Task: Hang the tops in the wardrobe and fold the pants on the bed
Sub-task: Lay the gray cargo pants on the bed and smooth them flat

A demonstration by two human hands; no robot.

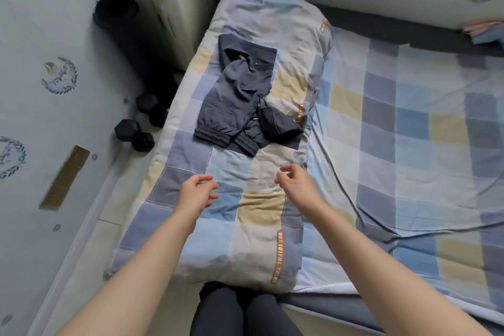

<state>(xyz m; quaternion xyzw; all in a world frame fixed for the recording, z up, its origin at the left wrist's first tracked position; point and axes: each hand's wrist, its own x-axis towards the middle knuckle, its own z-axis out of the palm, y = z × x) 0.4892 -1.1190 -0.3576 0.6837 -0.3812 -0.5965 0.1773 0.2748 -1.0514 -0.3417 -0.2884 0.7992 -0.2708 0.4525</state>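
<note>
Dark pants on the bed
Navy, crumpled and half folded, cuffed legs nearest, lying on the checked quilt.

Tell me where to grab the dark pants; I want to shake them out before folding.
Grip the ribbed waistband, the edge nearest both hands, one hand at each end, reaching straight in from the near side. The pants lie crumpled, legs bunched farther away.

Bed cropped at right edge.
</note>
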